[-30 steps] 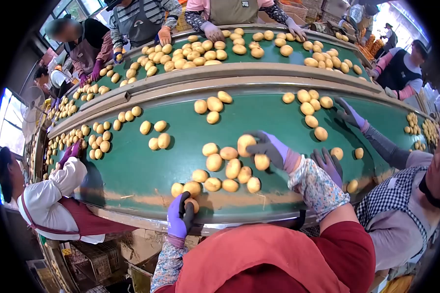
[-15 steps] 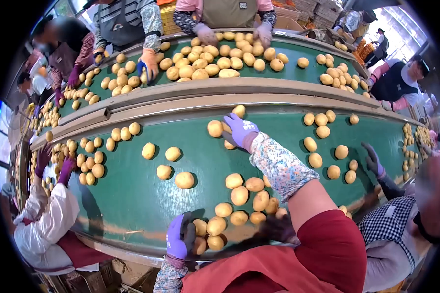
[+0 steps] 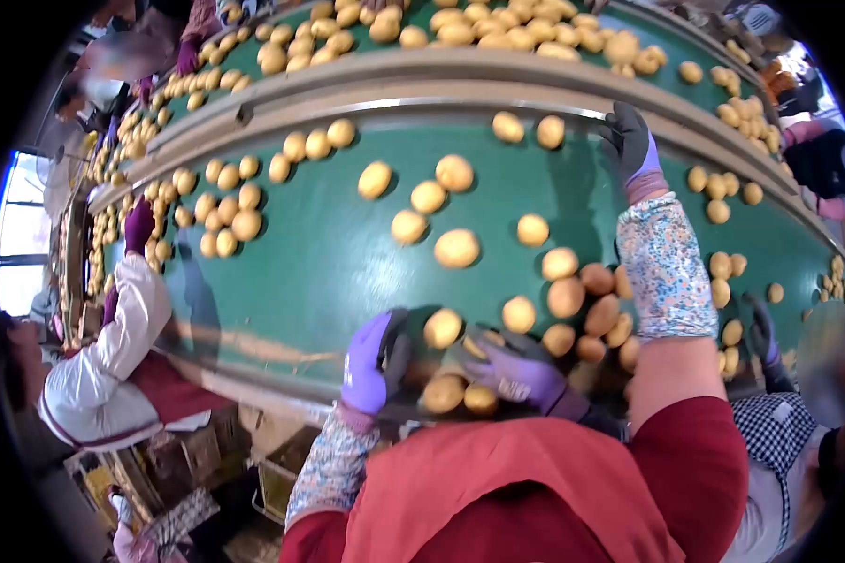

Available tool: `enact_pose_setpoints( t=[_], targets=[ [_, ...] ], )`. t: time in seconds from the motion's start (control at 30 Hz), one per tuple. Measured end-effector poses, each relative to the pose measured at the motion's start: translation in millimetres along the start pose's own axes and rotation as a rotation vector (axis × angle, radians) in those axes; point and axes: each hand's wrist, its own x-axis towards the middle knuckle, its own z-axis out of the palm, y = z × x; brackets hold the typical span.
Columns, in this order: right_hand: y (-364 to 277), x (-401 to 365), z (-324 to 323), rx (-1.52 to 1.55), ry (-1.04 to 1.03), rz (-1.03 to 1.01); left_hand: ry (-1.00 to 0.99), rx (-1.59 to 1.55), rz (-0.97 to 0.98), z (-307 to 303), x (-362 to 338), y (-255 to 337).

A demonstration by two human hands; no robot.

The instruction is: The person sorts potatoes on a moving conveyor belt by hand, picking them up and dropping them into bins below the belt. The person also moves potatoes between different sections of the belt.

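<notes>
My left hand [image 3: 374, 364], in a purple glove with a dark palm, is at the near edge of the green conveyor belt [image 3: 300, 263]. Its fingers are apart and hold nothing visible; a potato [image 3: 442, 328] lies to their right. My right hand [image 3: 632, 145], gloved alike with a floral sleeve, stretches to the belt's far rail [image 3: 498, 105]. Those fingers are extended with no potato seen in them. A potato [image 3: 550, 131] lies left of it. Between my arms, a co-worker's purple-gloved hand [image 3: 516, 373] reaches in from the right, over potatoes near the front edge.
A cluster of brownish potatoes [image 3: 565, 296] lies under and beside my right forearm. Loose potatoes are scattered across the belt. Beyond the rail runs a second belt with many potatoes [image 3: 455, 34]. Co-workers stand left and right; one purple-gloved hand [image 3: 139, 225] is at the left.
My right hand has moved from the potatoes mid-belt to the far rail on the right. The camera view has shifted. A co-worker's hand has come in beside my left hand.
</notes>
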Motion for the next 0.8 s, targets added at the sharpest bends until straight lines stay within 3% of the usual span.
enact_pose_setpoints(
  t=[0.07,0.1,0.13,0.2,0.23,0.27,0.3,0.37,0.4,0.43,0.47,0.5,0.6,0.63,0.67,0.73,0.77,0.8],
  targets=[
    [5.2,-91.3,37.8,-0.057,-0.229,0.071,-0.078,-0.013,-0.055,-1.5,-18.5,4.9],
    [16.8,-100.5,48.5,-0.223,-0.324,-0.055,-0.123,-0.038,-0.019,-0.4,-15.3,5.9],
    [28.5,-110.1,59.1,-0.377,-0.399,-0.197,-0.135,0.080,0.189,15.6,-28.9,-26.7],
    [91.0,-119.5,80.5,-0.841,-0.475,-0.703,-0.379,0.156,0.229,20.6,-9.4,15.0],
    [112.1,-138.0,94.3,-0.988,-0.485,-0.962,-0.460,0.301,0.303,42.7,-26.0,-12.9],
    [100.9,-186.2,113.6,-1.351,-0.549,-1.037,-0.483,0.305,0.366,44.8,-25.4,-8.2],
    [96.2,-209.5,122.0,-1.212,-0.773,-1.059,-0.510,0.307,0.422,43.3,-26.6,-3.3],
    [88.9,-231.1,119.6,-1.280,-0.911,-1.176,-0.464,0.326,0.375,27.3,-27.0,-16.2],
    [78.6,-226.1,116.0,-1.344,-0.973,-1.055,-0.439,0.333,0.350,15.6,-26.4,-24.0],
    [86.5,-211.9,103.4,-1.326,-0.843,-1.125,-0.421,0.310,0.318,-3.2,-18.4,-26.1],
    [76.7,-201.8,96.9,-1.406,-0.795,-1.057,-0.358,0.278,0.227,-19.4,-14.9,-31.6],
    [81.9,-187.2,79.9,-1.290,-0.635,-1.132,-0.294,0.240,0.141,-35.1,-12.4,-37.7],
    [69.2,-177.2,57.5,-1.363,-0.534,-0.789,0.028,0.298,0.100,-83.0,10.0,-82.9],
    [59.3,-182.2,60.8,-1.397,-0.609,-0.624,0.173,0.410,0.132,-96.0,18.5,-108.5],
    [51.6,-192.8,70.0,-1.451,-0.604,-0.559,0.237,0.407,0.047,-119.4,36.9,-109.9],
    [52.1,-206.4,79.4,-1.417,-0.693,-0.428,0.459,0.602,0.081,-150.4,70.4,-144.6],
    [55.3,-205.4,82.8,-1.323,-0.784,-0.369,0.452,0.581,-0.014,-162.2,89.3,-160.3],
    [35.3,-221.9,107.0,-1.201,-0.969,-0.157,0.381,0.633,-0.107,-170.4,106.3,-166.9]
  ],
)
